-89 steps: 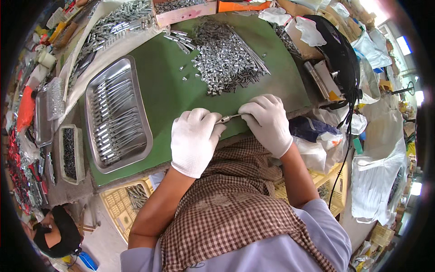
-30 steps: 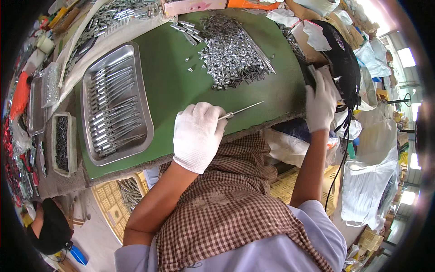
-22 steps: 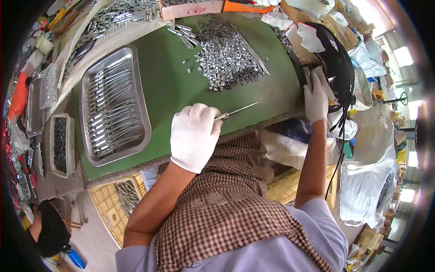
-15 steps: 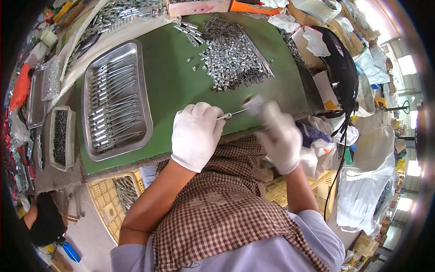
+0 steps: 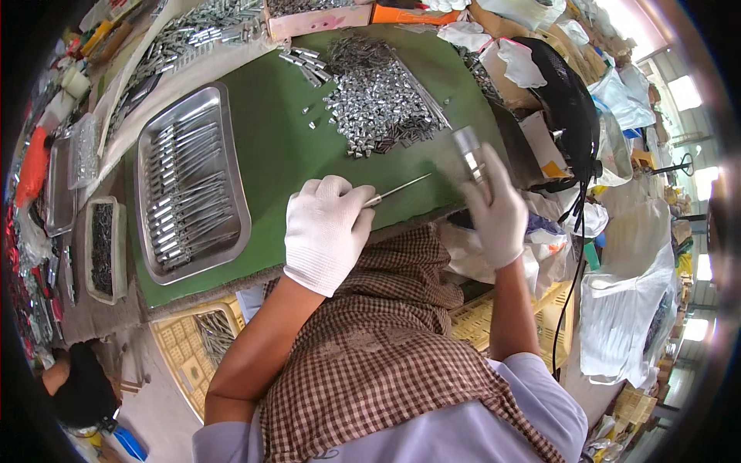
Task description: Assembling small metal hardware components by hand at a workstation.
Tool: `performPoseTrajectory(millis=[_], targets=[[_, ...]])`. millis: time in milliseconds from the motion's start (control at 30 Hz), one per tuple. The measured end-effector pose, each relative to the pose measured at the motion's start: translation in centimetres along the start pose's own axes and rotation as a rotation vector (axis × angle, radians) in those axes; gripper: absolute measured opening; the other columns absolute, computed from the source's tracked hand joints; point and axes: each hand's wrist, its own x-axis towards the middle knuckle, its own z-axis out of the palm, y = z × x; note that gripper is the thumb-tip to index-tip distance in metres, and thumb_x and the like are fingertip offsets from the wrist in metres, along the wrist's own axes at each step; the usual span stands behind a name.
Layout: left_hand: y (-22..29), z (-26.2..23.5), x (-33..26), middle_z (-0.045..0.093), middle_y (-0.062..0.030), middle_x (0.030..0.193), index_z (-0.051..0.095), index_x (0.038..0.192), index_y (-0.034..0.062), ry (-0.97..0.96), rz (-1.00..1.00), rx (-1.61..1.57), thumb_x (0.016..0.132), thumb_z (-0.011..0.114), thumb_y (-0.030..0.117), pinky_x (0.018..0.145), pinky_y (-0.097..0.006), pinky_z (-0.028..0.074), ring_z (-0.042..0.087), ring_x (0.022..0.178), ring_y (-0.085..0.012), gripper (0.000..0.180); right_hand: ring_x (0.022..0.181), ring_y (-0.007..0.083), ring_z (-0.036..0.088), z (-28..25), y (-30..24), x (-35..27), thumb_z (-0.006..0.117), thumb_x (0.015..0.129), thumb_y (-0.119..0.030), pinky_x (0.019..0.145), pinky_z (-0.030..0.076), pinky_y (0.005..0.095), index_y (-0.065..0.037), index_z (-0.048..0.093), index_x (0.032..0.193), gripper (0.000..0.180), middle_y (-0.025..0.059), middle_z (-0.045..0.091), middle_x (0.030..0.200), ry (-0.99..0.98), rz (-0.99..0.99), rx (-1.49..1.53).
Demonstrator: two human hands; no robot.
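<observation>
Right hand [image 5: 494, 212] has come back from the desk's right edge, gripping a blurred silver cylinder [image 5: 468, 152]. Left hand [image 5: 326, 231] pinches a thin metal rod [image 5: 401, 188] over the green desk [image 5: 285, 154]; fingertips hidden. Near edge beside it.

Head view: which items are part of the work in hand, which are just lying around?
In hand:
left hand grips thin metal rod
right hand holds silver cylinder
pile of small metal parts
steel tray of rods

Lying about:
black bag
white plastic bags
yellow crate
</observation>
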Motion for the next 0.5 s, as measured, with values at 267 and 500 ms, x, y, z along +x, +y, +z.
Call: performPoseTrajectory(millis=[267,500], targets=[[1.0,0.9,0.8,0.059,-0.0016,0.090,0.070,0.087,0.0145,-0.061,0.109,0.165,0.075,0.079,0.018,0.076,-0.044,0.048,0.061,0.086,-0.0261,0.016,0.097,0.0364,0.065,-0.8,6.4,6.3,0.068,0.092,-0.029,0.087,0.050,0.0463,-0.015,0.066,0.128,0.038,0.0147,0.070,0.103,0.295,-0.196,-0.610],[-0.6,-3.2,0.1,0.060,-0.0032,0.094,0.067,0.092,0.0158,-0.062,0.031,0.204,0.076,0.078,0.016,0.082,-0.045,0.047,0.060,0.094,-0.0281,0.019,0.092,0.0360,0.066,5.5,1.2,13.2,0.067,0.087,-0.024,0.084,0.052,0.0470,-0.010,0.075,0.090,0.016,0.0143,0.070,0.093,-0.013,-0.300,-0.225]])
